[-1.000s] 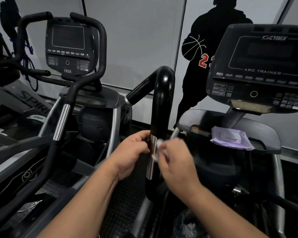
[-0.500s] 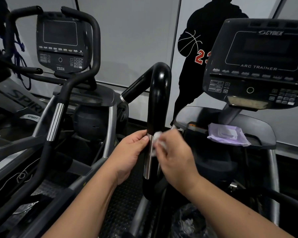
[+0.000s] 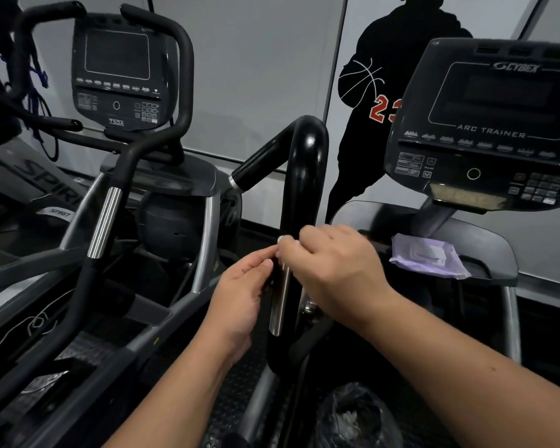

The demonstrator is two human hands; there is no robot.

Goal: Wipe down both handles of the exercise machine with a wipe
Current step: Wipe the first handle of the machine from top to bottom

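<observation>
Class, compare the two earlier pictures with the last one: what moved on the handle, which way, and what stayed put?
The right hand, gripping the small white wipe, slid up the curved black machine handle, from beside the silver metal sensor strip to its top end. The left hand stayed, fingertips steadying the handle's left side. The purple wipe packet remained on the console shelf.
</observation>
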